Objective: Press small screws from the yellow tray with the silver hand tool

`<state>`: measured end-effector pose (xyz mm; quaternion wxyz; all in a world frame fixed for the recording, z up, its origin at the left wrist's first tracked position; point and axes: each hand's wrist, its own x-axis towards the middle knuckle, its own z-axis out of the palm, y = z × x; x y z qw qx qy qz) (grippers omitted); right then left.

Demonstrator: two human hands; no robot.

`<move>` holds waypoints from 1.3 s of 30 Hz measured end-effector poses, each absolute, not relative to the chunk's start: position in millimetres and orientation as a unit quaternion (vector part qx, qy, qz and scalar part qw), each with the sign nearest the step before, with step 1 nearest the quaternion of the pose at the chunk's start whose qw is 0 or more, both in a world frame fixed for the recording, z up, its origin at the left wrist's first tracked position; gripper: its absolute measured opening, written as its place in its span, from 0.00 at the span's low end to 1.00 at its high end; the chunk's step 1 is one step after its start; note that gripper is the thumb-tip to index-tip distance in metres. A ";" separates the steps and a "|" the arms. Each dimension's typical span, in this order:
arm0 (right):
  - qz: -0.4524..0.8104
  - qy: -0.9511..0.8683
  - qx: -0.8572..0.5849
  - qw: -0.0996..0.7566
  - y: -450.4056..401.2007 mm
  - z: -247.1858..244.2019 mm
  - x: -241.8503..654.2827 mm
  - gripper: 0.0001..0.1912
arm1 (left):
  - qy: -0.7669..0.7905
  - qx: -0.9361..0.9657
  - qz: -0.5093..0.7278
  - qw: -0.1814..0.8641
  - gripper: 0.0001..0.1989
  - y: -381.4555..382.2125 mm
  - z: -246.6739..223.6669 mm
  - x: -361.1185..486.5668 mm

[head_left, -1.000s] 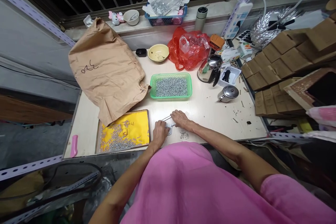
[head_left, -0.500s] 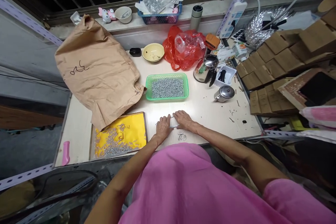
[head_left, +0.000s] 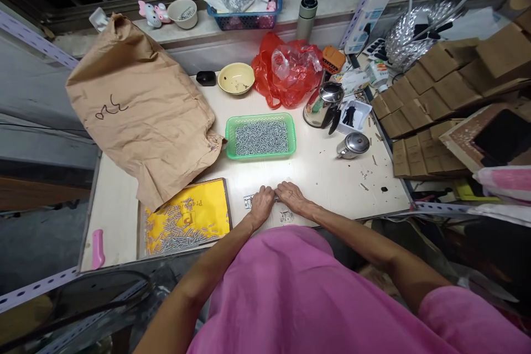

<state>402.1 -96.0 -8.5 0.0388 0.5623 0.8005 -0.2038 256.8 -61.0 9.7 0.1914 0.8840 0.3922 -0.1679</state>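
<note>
My left hand [head_left: 262,206] and my right hand [head_left: 291,199] meet on the table near its front edge, with fingertips bent and pressed together. Whatever they pinch is small and mostly hidden by the fingers. Left of my left hand, a small black-and-white printed patch [head_left: 248,202] shows on the tabletop. A dark drawn mark [head_left: 286,215] lies just below my right hand. Beyond the hands stands a green plastic basket [head_left: 261,156] filled with small metal pins [head_left: 261,138]. To the left, a yellow-lined tray [head_left: 215,199] carries many more loose metal pins [head_left: 180,235].
A large brown paper bag [head_left: 145,116] leans over the tray's back edge. Farther back are a cream bowl [head_left: 236,78], a red plastic bag [head_left: 286,72], a kettle [head_left: 323,105] and a metal pot [head_left: 353,145]. A pink-handled tool [head_left: 98,249] lies at left; cardboard boxes [head_left: 435,88] stack at right.
My hands have drawn closer together, and their fingers have curled from a flatter pose. The printed patch beside my left hand is now uncovered. The view has shifted slightly.
</note>
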 end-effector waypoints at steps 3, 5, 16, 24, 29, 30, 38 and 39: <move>-0.206 0.799 0.564 0.034 -97.8 -12.3 400.9 0.12 | 0.395 0.880 -0.173 0.197 0.11 -60.8 5.9 257.1; -0.200 0.800 0.564 0.037 -98.2 -14.0 400.7 0.14 | 0.398 0.878 -0.171 0.204 0.12 -60.3 4.5 257.3; -0.185 0.784 0.592 -0.011 -105.4 1.3 402.3 0.25 | 0.411 0.880 -0.071 0.226 0.19 -66.6 8.8 246.5; -0.212 0.745 0.631 -0.049 -136.0 3.3 406.3 0.29 | 0.611 0.747 0.046 0.257 0.11 -74.2 16.6 157.5; -0.227 0.756 0.614 -0.011 -139.9 5.2 395.1 0.17 | 0.638 0.717 -0.029 0.278 0.10 -90.6 20.1 138.3; -0.224 0.761 0.609 -0.010 -139.9 6.0 392.3 0.15 | 0.638 0.715 -0.042 0.284 0.10 -93.8 20.6 141.6; -0.226 0.771 0.595 0.013 -145.3 3.5 379.6 0.11 | 0.667 0.679 -0.137 0.274 0.12 -98.8 17.9 172.8; -0.230 0.771 0.593 0.015 -146.2 1.7 378.7 0.11 | 0.672 0.671 -0.145 0.278 0.12 -97.0 16.8 174.9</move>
